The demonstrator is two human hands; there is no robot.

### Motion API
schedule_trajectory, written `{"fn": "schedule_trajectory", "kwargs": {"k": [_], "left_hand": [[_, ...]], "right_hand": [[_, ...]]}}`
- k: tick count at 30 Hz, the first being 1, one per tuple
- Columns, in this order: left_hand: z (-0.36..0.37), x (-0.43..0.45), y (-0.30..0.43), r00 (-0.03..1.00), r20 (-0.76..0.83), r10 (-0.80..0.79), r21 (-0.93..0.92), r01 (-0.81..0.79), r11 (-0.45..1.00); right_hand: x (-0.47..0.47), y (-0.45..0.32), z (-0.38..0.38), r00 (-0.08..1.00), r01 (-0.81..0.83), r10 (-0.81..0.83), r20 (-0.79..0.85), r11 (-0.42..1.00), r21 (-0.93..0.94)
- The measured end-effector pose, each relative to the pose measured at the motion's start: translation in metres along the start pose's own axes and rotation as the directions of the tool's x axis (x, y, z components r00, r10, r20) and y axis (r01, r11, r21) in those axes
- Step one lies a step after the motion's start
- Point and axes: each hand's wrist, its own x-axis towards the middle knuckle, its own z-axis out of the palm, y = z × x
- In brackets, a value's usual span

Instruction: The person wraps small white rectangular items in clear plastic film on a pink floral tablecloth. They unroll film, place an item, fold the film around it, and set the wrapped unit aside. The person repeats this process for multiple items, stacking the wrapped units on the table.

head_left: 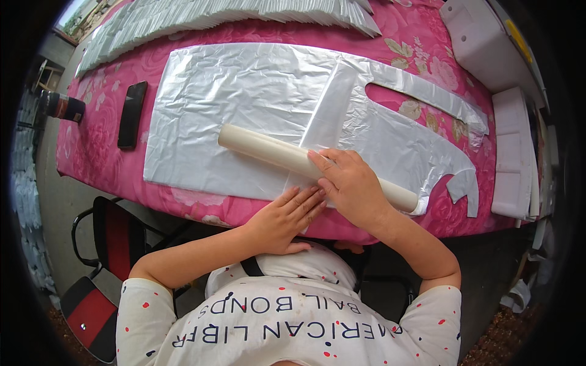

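Note:
A white plastic film sheet point(229, 82), folded and creased, lies flat on a pink flowered tablecloth point(105, 169); its right part is shaped with long strips and a curved cut-out. Over its near right part a cream-coloured tube point(270, 148) rests at a slant. My right hand point(350, 183) grips the tube near its middle, fingers over the top. My left hand point(293, 215) lies flat with fingers together at the sheet's near edge, just below the tube, its fingertips by the right hand.
Stacked folded white film pieces point(229, 16) line the far edge. A black phone point(132, 115) and a dark cylindrical container point(64, 106) are at the left. White boxes point(510, 151) stand at the right. Black and red chairs point(116, 233) are below left.

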Motion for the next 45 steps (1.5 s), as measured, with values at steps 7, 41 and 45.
{"fn": "schedule_trajectory", "kwargs": {"k": [7, 41, 45], "left_hand": [[-0.006, -0.001, 0.0, 0.998, 0.047, 0.044, -0.106, -0.039, 0.994], [0.007, -0.01, 0.004, 0.99, -0.116, 0.079, -0.089, -0.09, 0.992], [0.007, -0.009, -0.006, 0.956, -0.256, 0.141, -0.28, -0.213, 0.936]], "right_hand": [[-0.018, 0.069, -0.036, 0.967, -0.203, 0.166, -0.195, 0.961, -0.189], [0.054, 0.062, -0.001, 0.984, 0.149, -0.144, -0.101, 0.988, 0.046], [-0.002, 0.03, 0.002, 0.931, 0.184, -0.265, 0.252, 0.935, 0.304]]}}
